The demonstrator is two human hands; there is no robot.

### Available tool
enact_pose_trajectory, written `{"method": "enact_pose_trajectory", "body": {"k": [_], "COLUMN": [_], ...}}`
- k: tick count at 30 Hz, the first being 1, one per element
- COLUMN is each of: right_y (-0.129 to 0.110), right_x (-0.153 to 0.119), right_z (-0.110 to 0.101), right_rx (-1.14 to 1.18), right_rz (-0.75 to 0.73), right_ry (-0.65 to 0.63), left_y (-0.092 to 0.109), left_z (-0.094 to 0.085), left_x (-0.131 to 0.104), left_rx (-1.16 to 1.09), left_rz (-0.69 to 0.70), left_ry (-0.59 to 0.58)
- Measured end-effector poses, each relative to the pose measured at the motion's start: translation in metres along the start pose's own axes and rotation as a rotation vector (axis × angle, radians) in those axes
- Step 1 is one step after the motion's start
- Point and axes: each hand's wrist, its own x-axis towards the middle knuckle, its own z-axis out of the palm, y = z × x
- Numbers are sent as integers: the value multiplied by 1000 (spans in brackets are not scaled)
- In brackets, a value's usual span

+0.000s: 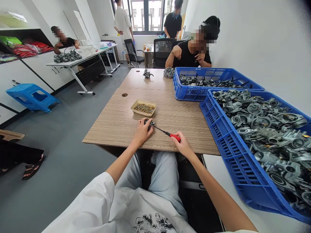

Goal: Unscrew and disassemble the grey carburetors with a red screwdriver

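My left hand (143, 132) is closed around a small metal casting (151, 123) on the wooden table, and its fingers cover most of the part. A screwdriver (175, 137) with a red and black handle is gripped in my right hand (182, 144). Its thin dark shaft points left, with the tip at the casting; whether it sits in a screw is too small to tell. Just beyond my left hand stands a beige tray (132, 110) full of small brass-coloured and grey screws.
Two blue crates (220, 142) (178, 92) of metal castings line the right side. Another casting (147, 73) and a heap of metal parts (168, 72) lie at the table's far end. A person (191, 55) sits there; others are farther back. A blue stool (31, 94) stands left.
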Motion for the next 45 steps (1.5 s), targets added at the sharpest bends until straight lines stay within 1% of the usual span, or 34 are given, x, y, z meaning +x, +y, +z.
{"method": "enact_pose_trajectory", "body": {"k": [10, 17, 23, 26, 32, 37, 41, 45], "right_y": [-4, -7, -7, -4, -4, -4, -2, -2], "right_x": [0, 1, -1, -1, 0, 1, 3, 2], "right_z": [1, 1, -1, -1, -1, 1, 2, 1], "right_rx": [-8, -29, -42, -27, -16, -9, -3, 1], "right_rz": [-1, -23, -1, 13, 7, 4, 2, -5], "right_ry": [13, -24, -61, -57, 10, 28, 23, -21], "left_y": [-1, 0, -1, -1, 0, 0, -1, -1], "left_z": [0, 0, 1, 2, -1, -1, 0, 1], "left_x": [-1, -1, -1, -1, -1, -1, -1, -1], "left_rx": [10, 13, 13, 14, 13, 20, 23, 24], "left_rz": [8, 8, 4, 7, 1, 5, 3, -2], "left_ry": [10, 5, 5, 8, -1, 5, 0, -3]}}
